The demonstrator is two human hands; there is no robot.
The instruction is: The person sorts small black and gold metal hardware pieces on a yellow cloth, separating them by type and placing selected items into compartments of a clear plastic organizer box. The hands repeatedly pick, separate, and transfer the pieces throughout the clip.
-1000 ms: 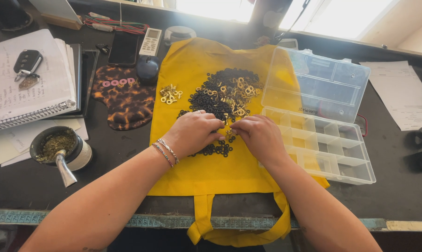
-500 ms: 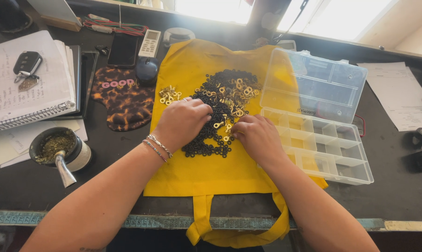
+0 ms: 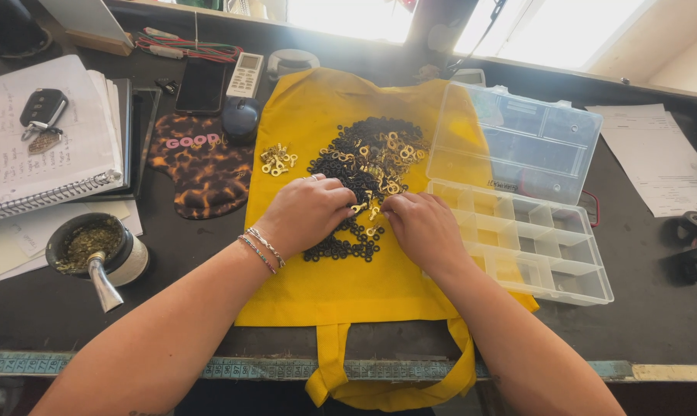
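A yellow cloth bag (image 3: pixel 340 285) lies flat on the dark desk. On it sits a heap of small black rings mixed with brass terminals (image 3: pixel 367 158). My left hand (image 3: pixel 306 214), with bracelets at the wrist, rests on the heap's near left edge, fingers curled down. My right hand (image 3: pixel 421 229) lies opposite it, fingertips pinched together at the heap. A few brass pieces (image 3: pixel 361 208) show between the two hands. What the fingertips hold is hidden. A small separate cluster of brass terminals (image 3: pixel 277 158) lies to the left on the bag.
An open clear plastic compartment box (image 3: pixel 552 254) stands right of the bag, its lid (image 3: pixel 518 139) tilted back. To the left are a patterned mouse pad (image 3: pixel 202 169), a mouse (image 3: pixel 240 119), a phone (image 3: pixel 200 86), a notebook with a car key (image 3: pixel 44 108), and a cup with a metal straw (image 3: pixel 94 250).
My left hand reached up-left towards the small brass cluster, then came back to the near edge of the heap. My right hand stayed at the heap, shifting slightly.
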